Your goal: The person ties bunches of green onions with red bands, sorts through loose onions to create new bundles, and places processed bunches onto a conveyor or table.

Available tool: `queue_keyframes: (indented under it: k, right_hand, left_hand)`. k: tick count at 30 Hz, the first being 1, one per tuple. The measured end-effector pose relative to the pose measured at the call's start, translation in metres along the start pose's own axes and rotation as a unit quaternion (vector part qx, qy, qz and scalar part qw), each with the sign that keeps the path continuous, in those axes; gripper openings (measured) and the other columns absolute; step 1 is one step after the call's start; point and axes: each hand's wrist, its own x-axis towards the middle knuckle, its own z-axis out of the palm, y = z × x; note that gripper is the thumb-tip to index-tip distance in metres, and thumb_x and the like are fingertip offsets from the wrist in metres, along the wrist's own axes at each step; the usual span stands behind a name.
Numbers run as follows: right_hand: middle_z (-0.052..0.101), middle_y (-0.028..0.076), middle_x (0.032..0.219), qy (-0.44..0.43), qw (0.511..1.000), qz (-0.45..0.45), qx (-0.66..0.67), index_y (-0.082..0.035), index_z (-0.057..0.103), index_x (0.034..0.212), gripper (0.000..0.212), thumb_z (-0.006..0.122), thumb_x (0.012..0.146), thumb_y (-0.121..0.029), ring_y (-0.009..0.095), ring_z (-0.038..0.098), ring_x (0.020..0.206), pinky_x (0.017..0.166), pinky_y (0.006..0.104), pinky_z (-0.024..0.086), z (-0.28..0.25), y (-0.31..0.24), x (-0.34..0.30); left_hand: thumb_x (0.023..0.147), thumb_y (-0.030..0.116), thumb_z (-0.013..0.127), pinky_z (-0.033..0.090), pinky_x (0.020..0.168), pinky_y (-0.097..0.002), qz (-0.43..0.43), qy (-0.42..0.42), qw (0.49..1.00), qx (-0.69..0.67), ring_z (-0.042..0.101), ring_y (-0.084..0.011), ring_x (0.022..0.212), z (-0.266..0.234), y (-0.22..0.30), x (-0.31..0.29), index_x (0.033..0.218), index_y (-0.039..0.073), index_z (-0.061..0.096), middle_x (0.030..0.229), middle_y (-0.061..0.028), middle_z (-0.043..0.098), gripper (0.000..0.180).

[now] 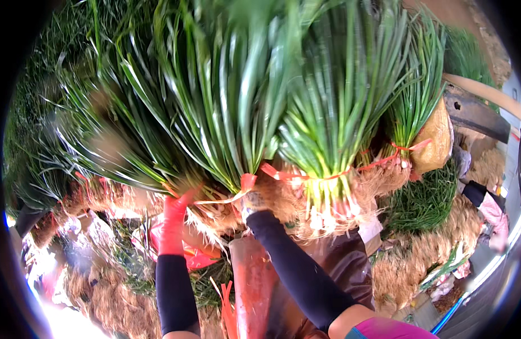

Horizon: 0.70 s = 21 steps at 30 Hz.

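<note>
Both hands are up in a big armful of green onion bunches [226,113], which fills the top of the view from 9 to 3 o'clock. The left hand [174,217], in a red glove, has its fingers pressed up under the roots at about 7 o'clock. The right hand [252,200], near centre, grips a bunch at its red tie band [272,171]; how tightly its fingers are curled I can't tell. More bunches lie on the ground [424,203] at 4 o'clock.
</note>
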Motion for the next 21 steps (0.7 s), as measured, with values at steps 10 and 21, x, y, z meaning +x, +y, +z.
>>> queue_keyframes:
  k: [10, 21]
  right_hand:
    - [0.051, 0.020, 0.116, -0.022, 0.964, 0.157, -0.214, 0.003, 0.033, 0.129, 0.099, 0.076, 0.057, -0.049, 0.030, 0.055, 0.098, 0.073, 0.0330, 0.051, -0.207, 0.048, 0.013]
    - [0.050, 0.022, 0.118, -0.020, 0.987, 0.143, -0.074, 0.004, 0.032, 0.130, 0.098, 0.073, 0.060, -0.050, 0.031, 0.055, 0.100, 0.079, 0.0337, 0.048, -0.190, 0.073, 0.026]
  left_hand:
    - [0.077, 0.025, 0.067, 0.045, 0.081, -0.0319, -0.010, -0.038, 0.989, 0.146, 0.058, -0.0188, 0.093, -0.028, 0.013, -0.012, 0.111, -0.002, 0.054, 0.104, -0.0095, 0.062, 0.045]
    - [0.057, 0.015, 0.082, 0.033, 0.097, -0.0340, 0.231, 0.099, 0.965, 0.069, 0.038, -0.0245, 0.117, 0.141, 0.032, -0.001, 0.139, 0.006, 0.009, 0.130, -0.0113, 0.038, 0.110]
